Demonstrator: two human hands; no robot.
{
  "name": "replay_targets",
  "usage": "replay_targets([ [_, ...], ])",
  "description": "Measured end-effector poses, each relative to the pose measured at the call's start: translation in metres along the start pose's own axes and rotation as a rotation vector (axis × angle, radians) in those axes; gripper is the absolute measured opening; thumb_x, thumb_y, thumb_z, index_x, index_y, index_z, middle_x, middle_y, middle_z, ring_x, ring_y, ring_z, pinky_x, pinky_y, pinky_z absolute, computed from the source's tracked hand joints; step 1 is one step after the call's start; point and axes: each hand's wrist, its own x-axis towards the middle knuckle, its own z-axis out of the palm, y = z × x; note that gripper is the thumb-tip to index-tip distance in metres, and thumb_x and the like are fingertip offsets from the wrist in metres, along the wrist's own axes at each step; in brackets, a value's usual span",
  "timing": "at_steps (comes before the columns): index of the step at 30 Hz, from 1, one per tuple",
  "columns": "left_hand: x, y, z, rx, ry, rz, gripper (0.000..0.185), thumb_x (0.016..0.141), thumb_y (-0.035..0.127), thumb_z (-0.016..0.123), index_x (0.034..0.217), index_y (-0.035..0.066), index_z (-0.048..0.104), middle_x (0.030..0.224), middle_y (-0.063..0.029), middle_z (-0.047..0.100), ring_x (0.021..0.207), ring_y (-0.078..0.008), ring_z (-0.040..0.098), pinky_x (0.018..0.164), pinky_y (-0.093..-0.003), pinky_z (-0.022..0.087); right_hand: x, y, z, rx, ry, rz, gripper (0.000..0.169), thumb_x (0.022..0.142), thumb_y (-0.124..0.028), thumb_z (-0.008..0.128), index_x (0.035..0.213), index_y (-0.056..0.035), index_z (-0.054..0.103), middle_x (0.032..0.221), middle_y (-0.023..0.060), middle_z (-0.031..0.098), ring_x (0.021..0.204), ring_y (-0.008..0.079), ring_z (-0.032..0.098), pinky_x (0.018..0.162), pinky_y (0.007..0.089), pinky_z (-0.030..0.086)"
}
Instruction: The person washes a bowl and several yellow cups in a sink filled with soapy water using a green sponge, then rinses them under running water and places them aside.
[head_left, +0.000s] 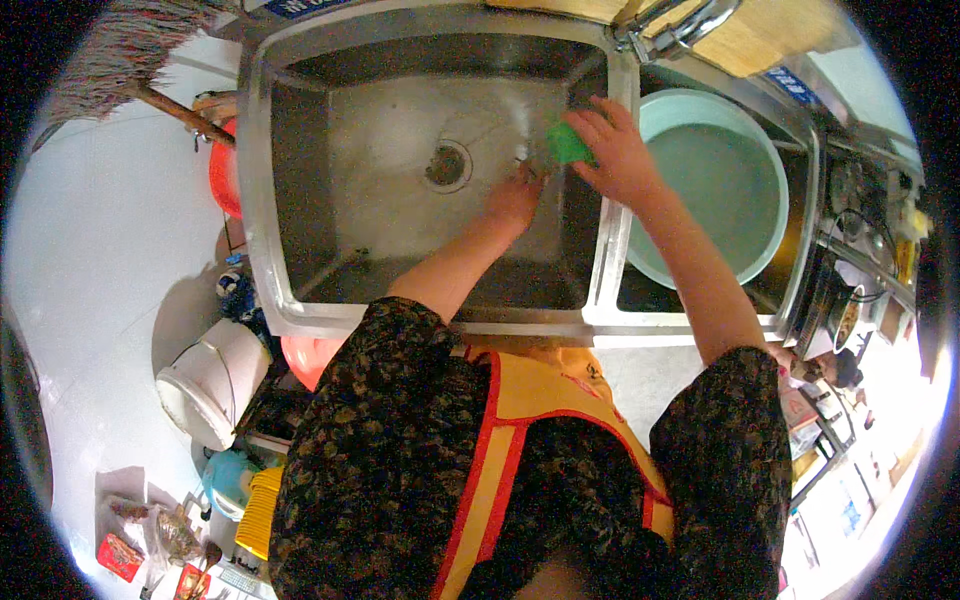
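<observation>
My right hand (619, 154) reaches over the divider between two sink basins. Its fingers grip a green sponge or scouring pad (566, 144) against the right inner wall of the left steel basin (390, 142). Lower down in that basin is my left hand (516, 199), its fingertips pointing up towards the right wall. Whether those fingers hold anything is unclear, as they are dark and blurred. A round drain (448, 165) lies in the basin floor, left of my left hand. The basin floor looks wet and shiny.
A pale green tub (712, 195) holding water fills much of the right basin. The chrome faucet (686, 34) stands behind the divider. To the left are a broom (127, 60), a red basin (223, 169) and a white bucket (214, 382). Cluttered shelves (862, 240) line the right.
</observation>
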Motion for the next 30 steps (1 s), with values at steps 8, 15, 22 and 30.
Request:
replay_targets([
  [8,0.048,-0.053,0.064,-0.034,0.311,0.121,0.024,0.086,0.015,0.049,0.106,0.005,0.057,0.104,-0.0171,0.056,0.096,-0.0352,0.056,0.077,-0.0445,0.049,-0.006,0.011,0.026,0.044,0.016,0.056,0.060,0.068,-0.020,0.069,0.123,-0.0105,0.049,0.118,0.0106,0.054,0.118,0.0282,0.047,0.110,0.0479,0.021],
  [15,0.005,-0.137,0.023,0.218,0.370,-0.138,0.023,0.078,0.019,0.056,0.092,0.000,0.060,0.097,-0.0211,0.059,0.088,-0.0376,0.059,0.072,-0.0451,0.050,-0.003,0.012,0.026,0.009,0.040,0.070,0.060,0.070,-0.025,0.068,0.125,-0.0109,0.048,0.116,0.0120,0.055,0.116,0.0290,0.047,0.111,0.0476,0.020],
  [22,-0.116,-0.346,-0.003,0.706,-0.025,-0.324,0.037,0.081,0.032,0.058,0.100,0.002,0.060,0.105,-0.0167,0.061,0.099,-0.0322,0.059,0.083,-0.0480,0.045,0.002,0.010,0.021,0.008,-0.019,0.042,0.063,0.073,-0.033,0.067,0.128,-0.0122,0.046,0.119,0.0139,0.054,0.118,0.0301,0.045,0.112,0.0480,0.016],
  [30,-0.016,-0.261,0.031,0.121,0.031,-0.684,0.038,0.080,0.031,0.060,0.103,0.001,0.059,0.106,-0.0193,0.059,0.102,-0.0327,0.056,0.085,-0.0494,0.043,-0.001,0.008,0.025,0.000,0.075,0.018,0.058,0.069,-0.021,0.066,0.123,-0.0074,0.050,0.112,0.0132,0.056,0.113,0.0302,0.048,0.110,0.0472,0.022],
])
